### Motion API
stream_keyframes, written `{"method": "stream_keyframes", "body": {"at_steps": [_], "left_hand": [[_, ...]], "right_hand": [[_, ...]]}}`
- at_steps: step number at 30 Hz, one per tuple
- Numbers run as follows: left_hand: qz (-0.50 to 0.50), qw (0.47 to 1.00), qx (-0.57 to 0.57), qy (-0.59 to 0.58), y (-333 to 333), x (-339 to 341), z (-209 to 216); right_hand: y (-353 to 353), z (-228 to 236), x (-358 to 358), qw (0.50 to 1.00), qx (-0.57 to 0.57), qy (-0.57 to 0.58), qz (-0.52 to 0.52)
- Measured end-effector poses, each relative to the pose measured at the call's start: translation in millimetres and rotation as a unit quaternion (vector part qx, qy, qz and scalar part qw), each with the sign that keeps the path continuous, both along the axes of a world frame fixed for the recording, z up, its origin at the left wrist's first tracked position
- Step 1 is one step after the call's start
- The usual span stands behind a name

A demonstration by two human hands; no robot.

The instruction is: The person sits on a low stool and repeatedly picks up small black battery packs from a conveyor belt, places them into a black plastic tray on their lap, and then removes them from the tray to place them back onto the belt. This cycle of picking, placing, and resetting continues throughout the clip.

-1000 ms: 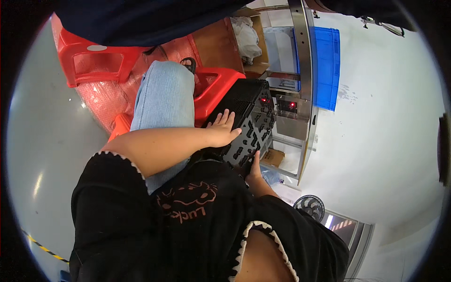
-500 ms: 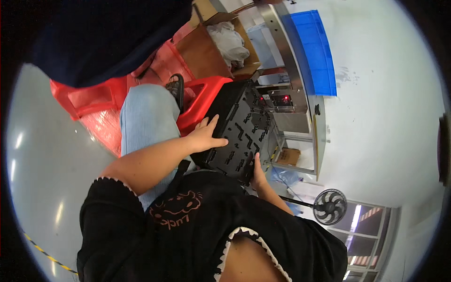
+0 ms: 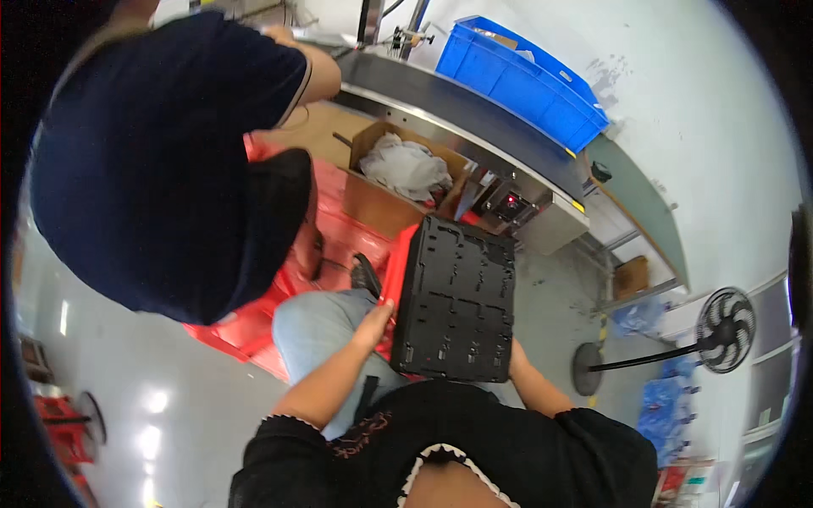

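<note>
A black, box-shaped plastic piece (image 3: 457, 296) with moulded slots and ribs on its upper face lies in front of my body, above my lap. My left hand (image 3: 374, 326) grips its left side, next to a red plastic stool (image 3: 398, 258). On the opposite side, my right hand (image 3: 518, 362) holds the lower right edge; its fingers are mostly hidden by the box. Whether the box rests on the stool or only on my hands and lap, I cannot tell.
A co-worker in dark clothing (image 3: 178, 169) is close at the left. Ahead runs a conveyor (image 3: 474, 106) with a blue crate (image 3: 525, 80) on it. A cardboard box (image 3: 373, 203) holding white plastic stands below. A black fan (image 3: 724, 330) stands at the right.
My view has swung round, bringing the conveyor and co-worker further into sight. My left hand has shifted from the box's upper face to its left side. The box appears more upright in view.
</note>
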State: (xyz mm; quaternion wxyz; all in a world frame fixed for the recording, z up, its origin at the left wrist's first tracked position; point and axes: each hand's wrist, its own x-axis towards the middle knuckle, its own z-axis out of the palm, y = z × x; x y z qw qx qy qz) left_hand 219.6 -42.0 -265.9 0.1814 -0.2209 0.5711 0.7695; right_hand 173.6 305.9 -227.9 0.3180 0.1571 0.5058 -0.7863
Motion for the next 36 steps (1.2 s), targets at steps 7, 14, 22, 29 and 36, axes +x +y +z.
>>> {"method": "stream_keyframes", "body": {"at_steps": [7, 14, 22, 29, 36], "left_hand": [[0.0, 0.991, -0.133, -0.002, 3.2, 9.7, -13.0], [-0.21, 0.899, -0.384, 0.027, -2.7, 11.1, -45.0], [0.014, 0.978, 0.128, -0.162, 32.6, 16.4, -3.5], [0.05, 0.936, 0.324, -0.13, 25.4, 20.1, -23.3], [0.063, 0.962, 0.238, -0.115, 8.8, 20.5, -50.0]], "right_hand": [[2.4, -51.8, 12.2, 0.992, -0.07, -0.086, -0.058], [5.9, -59.8, 30.3, 0.996, -0.056, -0.066, -0.015], [-12.7, -12.6, 34.6, 0.99, -0.083, -0.104, -0.039], [-19.3, -2.0, 37.1, 0.976, -0.062, -0.184, -0.094], [-21.5, -45.3, 45.0, 0.958, -0.132, -0.21, -0.141]]}}
